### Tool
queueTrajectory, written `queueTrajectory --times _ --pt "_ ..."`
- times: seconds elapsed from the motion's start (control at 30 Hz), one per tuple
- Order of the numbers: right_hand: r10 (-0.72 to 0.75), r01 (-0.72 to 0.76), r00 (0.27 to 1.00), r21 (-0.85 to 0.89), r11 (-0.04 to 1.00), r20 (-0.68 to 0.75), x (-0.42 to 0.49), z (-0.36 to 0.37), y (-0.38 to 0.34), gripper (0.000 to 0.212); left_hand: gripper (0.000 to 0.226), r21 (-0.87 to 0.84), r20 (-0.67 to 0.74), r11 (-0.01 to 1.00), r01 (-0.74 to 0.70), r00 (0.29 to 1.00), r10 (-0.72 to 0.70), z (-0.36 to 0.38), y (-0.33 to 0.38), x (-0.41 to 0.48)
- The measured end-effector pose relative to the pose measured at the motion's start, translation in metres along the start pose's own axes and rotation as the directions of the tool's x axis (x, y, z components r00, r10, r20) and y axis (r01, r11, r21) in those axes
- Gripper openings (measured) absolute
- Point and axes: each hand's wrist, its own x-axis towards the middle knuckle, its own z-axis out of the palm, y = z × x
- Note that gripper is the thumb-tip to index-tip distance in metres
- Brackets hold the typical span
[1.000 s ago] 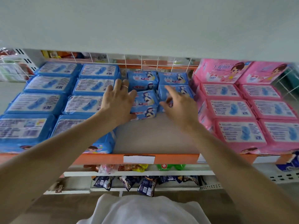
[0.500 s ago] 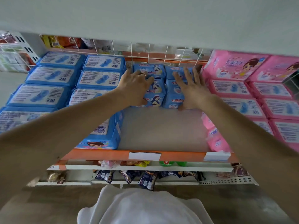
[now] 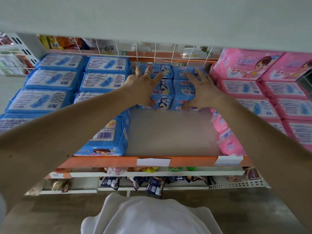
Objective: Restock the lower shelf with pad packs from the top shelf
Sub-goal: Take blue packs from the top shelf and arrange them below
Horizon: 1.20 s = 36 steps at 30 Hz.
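Pushed back since a second ago, the small blue packs [image 3: 162, 89] now sit against the rear grid [image 3: 155, 54], with left hand [image 3: 143, 86] and right hand [image 3: 203, 92] splayed flat on top, gripping nothing, which seems to leave bare shelf [image 3: 168, 134] in front for more stock.

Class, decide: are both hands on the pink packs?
No, the left hand and right hand lie on the small blue packs in the middle.
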Motion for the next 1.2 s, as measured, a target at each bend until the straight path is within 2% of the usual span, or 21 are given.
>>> queueTrajectory --times 0.13,0.2,0.3,0.4,0.57,0.67,0.73,0.83,1.03,1.2 --pt "0.006 0.0 0.999 0.123 0.992 -0.05 -0.001 0.001 0.001 0.131 0.131 -0.071 0.086 0.997 -0.013 0.996 0.019 0.0 -0.001 0.003" --pt "-0.019 0.039 0.995 0.207 0.978 -0.096 0.001 0.0 -0.002 0.125 0.133 -0.113 0.08 0.993 -0.028 0.996 0.037 -0.002 -0.002 0.005" --pt "-0.056 0.093 0.986 0.234 0.968 -0.157 0.002 0.003 -0.006 0.119 0.13 -0.176 0.036 0.983 -0.049 0.998 0.057 -0.003 0.0 0.005" --pt "-0.09 0.128 0.977 0.198 0.972 -0.191 0.0 0.007 -0.008 0.115 0.127 -0.174 0.026 0.982 -0.068 0.997 0.074 -0.005 0.002 0.006" --pt "-0.122 0.127 0.991 0.107 0.986 -0.05 0.001 0.001 0.002 0.121 0.126 -0.119 0.058 0.993 -0.023 0.998 0.03 -0.004 0.008 0.004" --pt "-0.095 0.09 0.994 -0.084 0.992 -0.057 0.001 0.003 0.003 0.121 0.125 -0.018 -0.012 1.0 -0.006 1.0 0.006 -0.002 0.014 0.002" --pt "-0.107 0.094 0.992 -0.174 0.98 -0.068 0.001 0.007 0.0 0.117 0.123 -0.017 -0.046 0.999 -0.033 0.998 0.033 0.0 0.016 0.003" --pt "-0.117 0.101 0.991 -0.209 0.973 -0.067 0.004 0.008 -0.002 0.112 0.119 -0.034 -0.031 0.999 -0.042 0.999 0.041 0.0 0.016 0.007" --pt "-0.091 0.069 0.992 -0.24 0.968 -0.085 0.009 0.006 -0.007 0.106 0.112 -0.055 -0.097 0.998 -0.016 0.995 0.01 -0.001 0.015 0.015" --pt "-0.067 0.042 0.993 -0.24 0.97 -0.097 -0.001 0.007 -0.011 0.108 0.116 -0.064 -0.096 0.998 -0.012 0.995 0.006 0.001 0.016 0.011"
